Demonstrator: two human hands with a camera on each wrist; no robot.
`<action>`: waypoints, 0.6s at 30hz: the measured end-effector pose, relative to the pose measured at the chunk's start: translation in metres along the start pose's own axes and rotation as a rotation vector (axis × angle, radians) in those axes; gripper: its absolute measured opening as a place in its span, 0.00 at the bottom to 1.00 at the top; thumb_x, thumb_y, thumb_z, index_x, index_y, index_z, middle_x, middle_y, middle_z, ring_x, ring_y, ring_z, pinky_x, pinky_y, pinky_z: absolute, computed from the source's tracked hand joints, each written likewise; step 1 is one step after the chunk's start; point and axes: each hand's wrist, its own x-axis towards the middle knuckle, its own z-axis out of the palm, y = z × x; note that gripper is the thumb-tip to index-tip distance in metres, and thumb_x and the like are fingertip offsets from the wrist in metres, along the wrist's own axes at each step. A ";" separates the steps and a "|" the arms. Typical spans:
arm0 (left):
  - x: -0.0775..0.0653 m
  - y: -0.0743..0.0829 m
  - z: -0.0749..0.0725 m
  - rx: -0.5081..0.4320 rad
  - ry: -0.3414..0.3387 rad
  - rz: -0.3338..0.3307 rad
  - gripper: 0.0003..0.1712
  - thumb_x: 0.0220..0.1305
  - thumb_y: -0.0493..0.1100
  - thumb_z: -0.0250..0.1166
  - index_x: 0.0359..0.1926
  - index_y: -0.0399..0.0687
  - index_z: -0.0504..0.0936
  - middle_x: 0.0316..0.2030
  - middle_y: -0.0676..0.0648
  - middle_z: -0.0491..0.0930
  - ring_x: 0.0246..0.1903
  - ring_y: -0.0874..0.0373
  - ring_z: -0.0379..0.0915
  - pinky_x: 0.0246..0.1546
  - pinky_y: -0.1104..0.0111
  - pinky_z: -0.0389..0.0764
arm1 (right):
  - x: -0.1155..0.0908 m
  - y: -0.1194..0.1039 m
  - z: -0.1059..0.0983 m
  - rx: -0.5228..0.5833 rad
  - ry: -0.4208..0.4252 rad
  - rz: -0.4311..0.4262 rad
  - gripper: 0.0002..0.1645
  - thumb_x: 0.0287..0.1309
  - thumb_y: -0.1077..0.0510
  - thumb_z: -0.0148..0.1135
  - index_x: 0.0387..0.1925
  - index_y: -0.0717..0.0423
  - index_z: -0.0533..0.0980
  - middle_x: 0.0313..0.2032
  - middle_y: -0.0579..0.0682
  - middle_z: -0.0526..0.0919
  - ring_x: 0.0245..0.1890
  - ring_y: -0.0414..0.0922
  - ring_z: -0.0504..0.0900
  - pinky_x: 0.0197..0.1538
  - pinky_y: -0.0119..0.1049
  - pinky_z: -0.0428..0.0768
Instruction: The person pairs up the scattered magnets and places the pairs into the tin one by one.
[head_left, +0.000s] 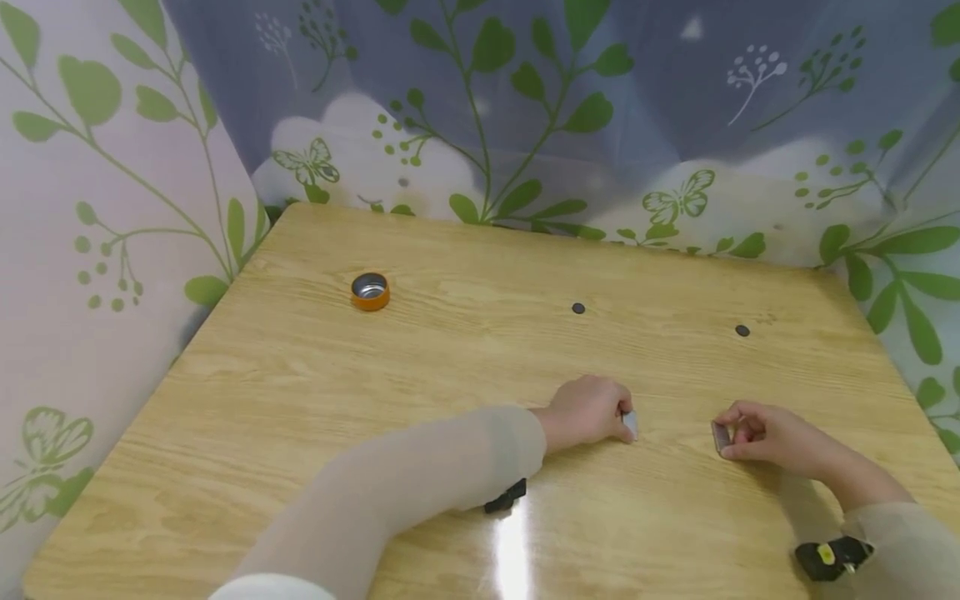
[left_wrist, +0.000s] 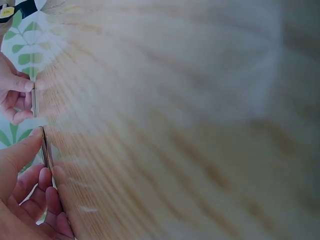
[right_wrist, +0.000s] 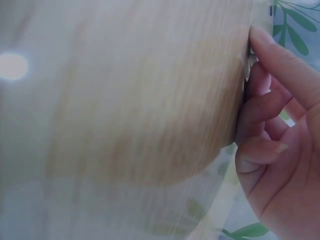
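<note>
My left hand (head_left: 617, 415) rests on the wooden table (head_left: 420, 375) near the front middle and pinches a small flat grey piece (head_left: 631, 424) at its fingertips. A short way to the right, my right hand (head_left: 742, 433) pinches a similar small grey piece (head_left: 721, 437). The two pieces face each other with a gap between them. In the left wrist view the left hand (left_wrist: 30, 170) holds its thin piece (left_wrist: 47, 155) on edge against the table, and the right hand's piece (left_wrist: 34, 102) shows beyond it. The right wrist view shows curled right fingers (right_wrist: 262, 102) against the tabletop.
An orange-rimmed metal cap (head_left: 370, 292) stands at the back left of the table. Two small dark discs (head_left: 578, 308) (head_left: 742, 331) lie behind the hands. Leaf-patterned curtains (head_left: 112, 208) close in the table at the left, back and right.
</note>
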 end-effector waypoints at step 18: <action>0.004 0.013 0.005 0.020 -0.008 0.008 0.14 0.50 0.58 0.71 0.37 0.60 0.83 0.28 0.65 0.75 0.27 0.70 0.67 0.24 0.76 0.66 | 0.001 -0.002 0.000 0.038 -0.017 -0.031 0.17 0.52 0.66 0.65 0.43 0.68 0.71 0.23 0.40 0.74 0.22 0.33 0.69 0.25 0.29 0.68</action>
